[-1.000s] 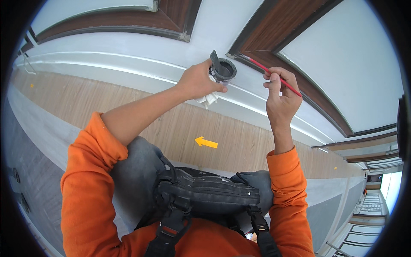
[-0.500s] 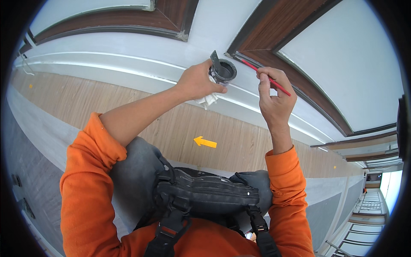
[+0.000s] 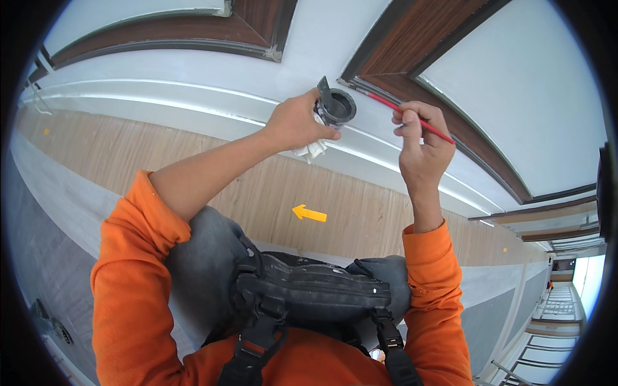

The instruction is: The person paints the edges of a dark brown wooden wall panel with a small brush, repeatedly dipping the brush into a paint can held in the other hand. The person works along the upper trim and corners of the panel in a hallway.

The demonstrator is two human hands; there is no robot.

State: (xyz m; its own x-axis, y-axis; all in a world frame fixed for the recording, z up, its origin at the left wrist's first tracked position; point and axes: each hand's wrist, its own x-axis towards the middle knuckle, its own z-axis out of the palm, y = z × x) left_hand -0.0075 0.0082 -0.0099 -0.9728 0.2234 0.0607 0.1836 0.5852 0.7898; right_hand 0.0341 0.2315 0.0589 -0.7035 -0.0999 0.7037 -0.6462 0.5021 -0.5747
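My left hand (image 3: 293, 123) is wrapped round a small round cup (image 3: 349, 114) with dark grey paint-like stuff inside. A flat dark strip (image 3: 324, 91) stands up from the cup's left side. Under the same hand hangs a crumpled white rag (image 3: 311, 150). My right hand (image 3: 425, 143) pinches a thin red-handled paintbrush (image 3: 385, 101), which slants up to the left. The brush's tip lies at the lower left corner of a brown panel frame (image 3: 412, 48), by its dark grey border (image 3: 476, 152); whether it touches is too fine to tell.
A white ledge (image 3: 193, 110) runs along the wall's foot, above a wood-look floor (image 3: 219, 177) with a yellow arrow (image 3: 309, 213). Another brown frame (image 3: 212, 29) is at upper left. A black bag (image 3: 309, 286) lies across my lap. Dark objects (image 3: 51, 323) sit at the lower left edge.
My right hand has shifted a little to the right, and the brush lies at a slightly different slant. My left hand and the cup stay put. Dark objects at the left edge appear lower.
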